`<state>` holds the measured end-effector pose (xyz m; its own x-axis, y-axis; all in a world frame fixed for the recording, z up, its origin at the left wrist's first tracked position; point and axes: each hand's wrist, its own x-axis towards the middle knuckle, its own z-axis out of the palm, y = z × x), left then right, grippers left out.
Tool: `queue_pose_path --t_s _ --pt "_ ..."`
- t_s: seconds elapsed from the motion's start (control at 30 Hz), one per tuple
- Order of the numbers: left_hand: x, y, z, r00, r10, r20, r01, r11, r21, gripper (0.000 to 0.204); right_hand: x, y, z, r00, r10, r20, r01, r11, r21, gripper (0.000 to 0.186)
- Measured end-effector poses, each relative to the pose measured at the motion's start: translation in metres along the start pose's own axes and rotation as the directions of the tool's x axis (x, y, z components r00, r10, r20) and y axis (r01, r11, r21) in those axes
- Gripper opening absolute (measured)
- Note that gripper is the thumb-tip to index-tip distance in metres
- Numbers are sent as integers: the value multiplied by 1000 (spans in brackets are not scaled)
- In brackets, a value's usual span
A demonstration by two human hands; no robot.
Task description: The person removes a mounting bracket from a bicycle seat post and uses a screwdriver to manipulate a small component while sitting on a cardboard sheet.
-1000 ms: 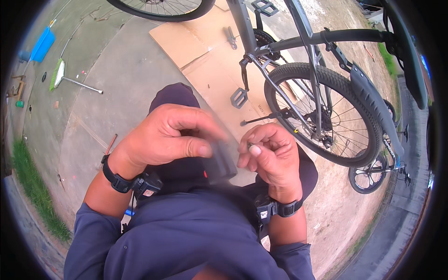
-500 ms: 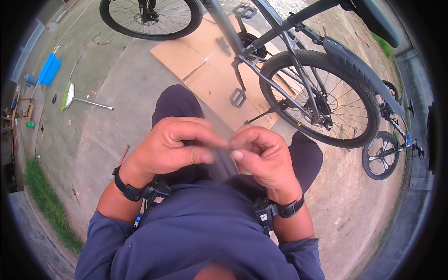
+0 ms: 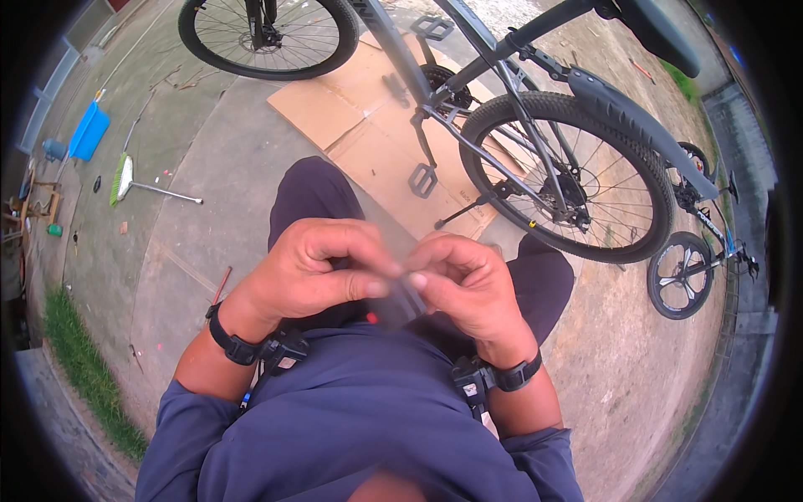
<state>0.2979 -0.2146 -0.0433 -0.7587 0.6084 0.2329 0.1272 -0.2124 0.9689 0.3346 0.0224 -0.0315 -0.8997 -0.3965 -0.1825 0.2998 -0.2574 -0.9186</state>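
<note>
Left hand: we see our left hand (image 3: pixel 314 272) curled in front of the chest, thumb and fingertips pinching the left edge of a small dark item (image 3: pixel 400 303).
Right hand: our right hand (image 3: pixel 468 284) is curled the same way, thumb tip pressed onto the same item from the right; the two hands meet at the fingertips.
Held item: thin, greyish and half see-through, blurred; we cannot tell its kind. It sits between both hands, above our lap, just over the hem of the blue shirt (image 3: pixel 368 418).
Wrists: a black band (image 3: pixel 230 339) on the left wrist and a black band (image 3: pixel 514 374) on the right, each with a small black unit attached.
Legs: dark trousers (image 3: pixel 314 192), knees bent, feet not shown.
Bicycle: a grey bicycle (image 3: pixel 519 109) stands beyond our knees on its kickstand; rear wheel (image 3: pixel 577 180) near our right knee, front wheel (image 3: pixel 268 38) at the top edge.
Cardboard: a flattened brown sheet (image 3: pixel 368 142) lies on the concrete ground under the pedals.
Second bicycle: a smaller wheel (image 3: pixel 682 276) shows at the right, behind the rear wheel.
Left side: a broom (image 3: pixel 134 180) with a green head lies on the concrete, a blue dustpan (image 3: pixel 88 130) further off, and a grass strip (image 3: pixel 79 368) along the edge.
</note>
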Motion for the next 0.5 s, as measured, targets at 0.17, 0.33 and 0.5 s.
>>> queue_pose_path --t_s 0.17,0.33,0.5 --pt "-1 -2 1 1000 4 -10 -4 999 -49 15 -1 -2 2 1000 17 8 -17 999 -31 13" --pt "-4 -6 -1 999 -29 -20 26 992 -121 17 1 2 4 999 39 13 -38 999 -32 16" --pt "-4 -10 -4 1000 -21 -8 21 996 -85 18 3 10 2 999 -37 21 39 994 -106 18"
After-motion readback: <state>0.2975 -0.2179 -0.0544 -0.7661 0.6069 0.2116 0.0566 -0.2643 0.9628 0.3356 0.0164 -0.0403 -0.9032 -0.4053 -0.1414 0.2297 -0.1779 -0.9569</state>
